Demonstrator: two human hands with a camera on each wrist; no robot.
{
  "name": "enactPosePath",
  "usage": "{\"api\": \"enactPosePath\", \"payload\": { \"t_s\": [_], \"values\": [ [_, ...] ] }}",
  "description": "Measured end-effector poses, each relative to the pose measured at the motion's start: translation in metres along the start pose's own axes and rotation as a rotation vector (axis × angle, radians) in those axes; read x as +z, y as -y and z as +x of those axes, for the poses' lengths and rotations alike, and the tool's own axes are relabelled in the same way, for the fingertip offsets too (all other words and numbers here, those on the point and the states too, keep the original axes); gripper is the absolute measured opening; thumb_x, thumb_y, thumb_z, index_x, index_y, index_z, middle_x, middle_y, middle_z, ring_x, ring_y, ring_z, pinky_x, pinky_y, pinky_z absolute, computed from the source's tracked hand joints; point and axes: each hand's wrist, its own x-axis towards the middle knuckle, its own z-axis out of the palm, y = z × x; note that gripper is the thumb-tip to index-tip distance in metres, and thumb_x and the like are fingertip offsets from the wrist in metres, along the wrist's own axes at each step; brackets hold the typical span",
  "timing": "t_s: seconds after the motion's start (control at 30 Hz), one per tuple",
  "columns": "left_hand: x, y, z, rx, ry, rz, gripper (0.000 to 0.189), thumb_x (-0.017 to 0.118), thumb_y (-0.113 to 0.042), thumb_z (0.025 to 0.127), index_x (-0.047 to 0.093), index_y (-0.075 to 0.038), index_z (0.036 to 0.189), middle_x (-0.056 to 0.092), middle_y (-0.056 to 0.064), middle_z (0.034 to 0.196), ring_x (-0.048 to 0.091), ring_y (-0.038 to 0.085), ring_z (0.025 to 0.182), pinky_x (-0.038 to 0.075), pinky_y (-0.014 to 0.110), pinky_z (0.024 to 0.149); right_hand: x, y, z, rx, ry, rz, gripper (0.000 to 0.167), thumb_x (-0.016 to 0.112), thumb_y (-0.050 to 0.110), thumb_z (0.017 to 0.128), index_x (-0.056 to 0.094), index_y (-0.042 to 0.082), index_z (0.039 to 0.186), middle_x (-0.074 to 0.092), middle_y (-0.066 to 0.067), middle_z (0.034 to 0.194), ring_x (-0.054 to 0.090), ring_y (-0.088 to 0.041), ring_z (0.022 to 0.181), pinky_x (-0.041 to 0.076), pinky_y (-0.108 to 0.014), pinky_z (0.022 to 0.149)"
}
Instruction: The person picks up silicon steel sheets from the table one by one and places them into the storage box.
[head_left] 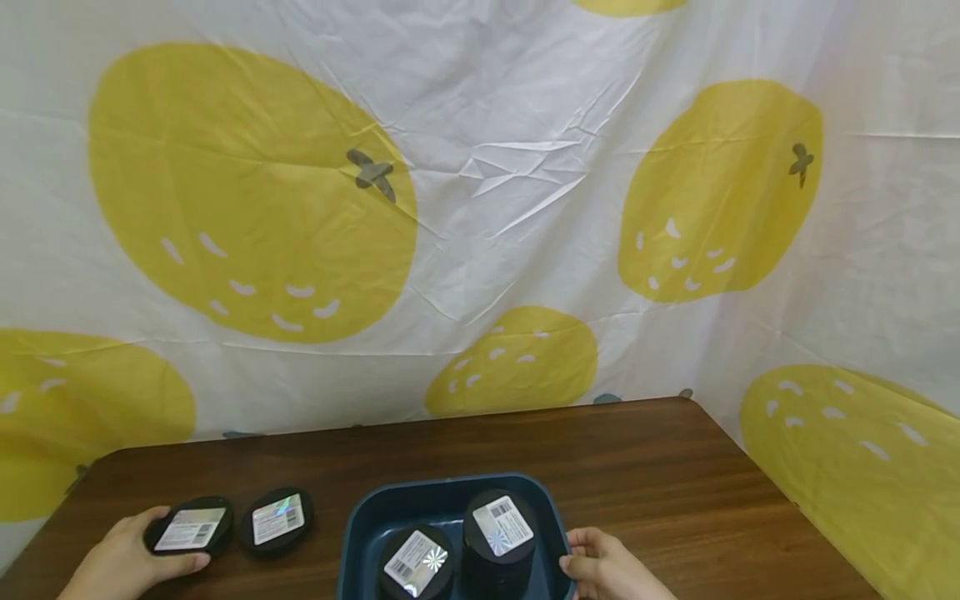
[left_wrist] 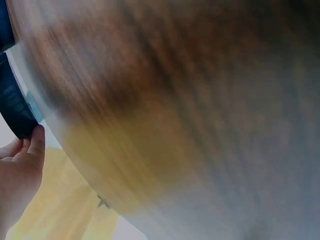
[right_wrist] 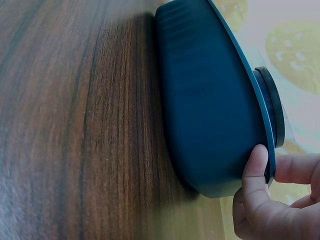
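My left hand (head_left: 123, 558) grips a round black jar (head_left: 193, 527) by its sides, thumb in front and fingers behind; a white label with a barcode faces up on it. Close on its right stands a similar black jar (head_left: 277, 522). The left wrist view catches the gripped jar (left_wrist: 15, 100) at its edge, with fingers against it. In a dark blue tray (head_left: 442, 481) are two more labelled black jars, a lower one (head_left: 416, 562) and a taller one (head_left: 498, 525). My right hand (head_left: 611, 567) pinches the tray's right rim; the right wrist view shows thumb and finger on either side.
A brown wooden table (head_left: 660, 475) carries everything. Behind it and along the right hangs a white cloth (head_left: 517, 192) printed with big yellow fruits. The table's right edge slants toward me beside the cloth.
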Motion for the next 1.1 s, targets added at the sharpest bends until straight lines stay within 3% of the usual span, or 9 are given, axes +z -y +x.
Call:
{"api": "enactPosePath", "payload": {
  "t_s": [0.3, 0.57, 0.67, 0.93, 1.1],
  "values": [
    [-0.01, -0.004, -0.007, -0.022, 0.026, -0.008, 0.1, 0.07, -0.057, 0.071, 0.033, 0.02, 0.122, 0.036, 0.048, 0.113, 0.049, 0.049, 0.095, 0.046, 0.056, 0.072, 0.0, -0.001, 0.001, -0.003, -0.006, -0.03, 0.043, 0.053, 0.004, 0.085, 0.035, -0.019, 0.117, 0.05, -0.009, 0.088, 0.053, -0.013, 0.07, 0.049, -0.022, 0.061],
    [-0.014, -0.026, -0.017, -0.024, 0.023, -0.038, 0.101, 0.072, -0.057, 0.07, 0.031, 0.017, 0.125, 0.033, 0.047, 0.116, 0.048, 0.05, 0.098, 0.045, 0.059, 0.075, 0.0, -0.001, -0.001, -0.006, -0.023, -0.075, 0.043, 0.052, 0.005, 0.086, 0.035, -0.019, 0.117, 0.052, -0.011, 0.091, 0.057, -0.015, 0.073, 0.052, -0.025, 0.064],
    [-0.013, -0.035, -0.021, 0.013, 0.003, -0.046, 0.1, 0.073, -0.056, 0.071, 0.031, 0.016, 0.127, 0.034, 0.046, 0.116, 0.049, 0.049, 0.098, 0.046, 0.059, 0.075, 0.001, -0.002, -0.001, -0.008, -0.022, -0.064, 0.043, 0.052, 0.005, 0.086, 0.035, -0.019, 0.117, 0.052, -0.011, 0.091, 0.057, -0.015, 0.072, 0.052, -0.026, 0.064],
    [-0.011, -0.062, -0.036, 0.156, -0.136, -0.088, 0.093, 0.079, -0.048, 0.066, 0.04, 0.008, 0.129, 0.044, 0.035, 0.117, 0.054, 0.038, 0.091, 0.048, 0.05, 0.07, 0.001, -0.004, 0.0, -0.024, 0.012, -0.005, 0.042, 0.05, 0.003, 0.087, 0.032, -0.02, 0.117, 0.051, -0.011, 0.09, 0.057, -0.015, 0.072, 0.052, -0.025, 0.064],
    [-0.01, -0.084, -0.045, 0.196, -0.152, -0.123, 0.094, 0.082, -0.048, 0.062, 0.042, 0.004, 0.129, 0.046, 0.028, 0.119, 0.054, 0.033, 0.091, 0.048, 0.048, 0.071, 0.001, -0.003, 0.001, -0.031, 0.016, -0.002, 0.043, 0.051, 0.004, 0.087, 0.031, -0.02, 0.117, 0.051, -0.011, 0.089, 0.053, -0.014, 0.068, 0.05, -0.023, 0.06]
  ]
}}
